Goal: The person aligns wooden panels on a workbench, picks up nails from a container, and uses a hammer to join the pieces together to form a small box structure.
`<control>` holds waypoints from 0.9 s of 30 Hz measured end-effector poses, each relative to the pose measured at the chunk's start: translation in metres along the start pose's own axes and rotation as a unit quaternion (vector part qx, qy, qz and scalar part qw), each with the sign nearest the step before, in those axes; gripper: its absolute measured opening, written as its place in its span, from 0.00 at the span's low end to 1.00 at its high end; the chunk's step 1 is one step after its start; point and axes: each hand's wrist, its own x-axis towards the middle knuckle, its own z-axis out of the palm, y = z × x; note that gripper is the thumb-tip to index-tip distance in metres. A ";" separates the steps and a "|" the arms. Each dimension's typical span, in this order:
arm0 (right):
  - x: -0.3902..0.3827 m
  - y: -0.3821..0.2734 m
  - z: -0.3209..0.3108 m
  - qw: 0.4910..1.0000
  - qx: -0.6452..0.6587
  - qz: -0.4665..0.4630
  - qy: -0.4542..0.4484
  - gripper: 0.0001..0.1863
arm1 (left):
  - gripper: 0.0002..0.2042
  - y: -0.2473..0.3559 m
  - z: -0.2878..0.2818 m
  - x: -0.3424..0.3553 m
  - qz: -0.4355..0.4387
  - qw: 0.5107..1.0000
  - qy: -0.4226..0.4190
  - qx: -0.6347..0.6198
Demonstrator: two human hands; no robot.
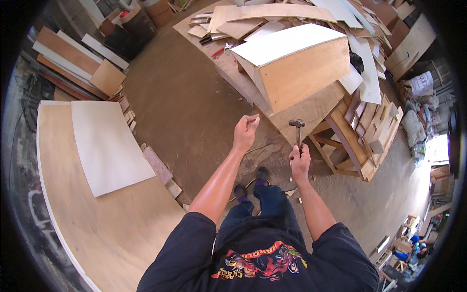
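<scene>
My left hand [245, 132] is raised near the front edge of the wooden workbench [311, 112], its fingers pinched; whatever they hold is too small to make out. To its right, my right hand [299, 160] grips a hammer [296, 124] by the handle, head upward. Just beyond both hands, an angular wooden box [304, 73] with a white top and tan plywood side rests on the bench. Behind it lie a small red-handled tool [219, 51] and a pile of offcut boards [262, 14].
Large panels [112, 214] fill the left side, with planks [82, 63] leaning behind. Wooden pieces [379, 131] are stacked on a frame at right, near sacks [418, 121]. Bare floor [175, 97] runs left of the bench. A person [413, 248] in blue is at far lower right.
</scene>
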 end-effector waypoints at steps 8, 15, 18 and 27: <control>0.030 0.019 0.021 0.994 0.036 0.023 0.102 0.10 | 0.10 -0.037 0.007 0.050 0.065 0.973 -0.207 0.082; 0.062 0.076 0.021 0.963 -0.147 0.016 0.226 0.14 | 0.09 -0.054 0.006 0.067 0.019 0.947 -0.312 0.070; 0.075 0.081 0.023 0.910 -0.327 -0.033 0.254 0.16 | 0.09 -0.047 -0.003 0.080 0.043 0.935 -0.345 0.075; 0.091 0.124 0.024 0.828 -0.469 -0.111 0.286 0.14 | 0.08 -0.063 -0.007 0.120 0.175 0.888 -0.414 0.098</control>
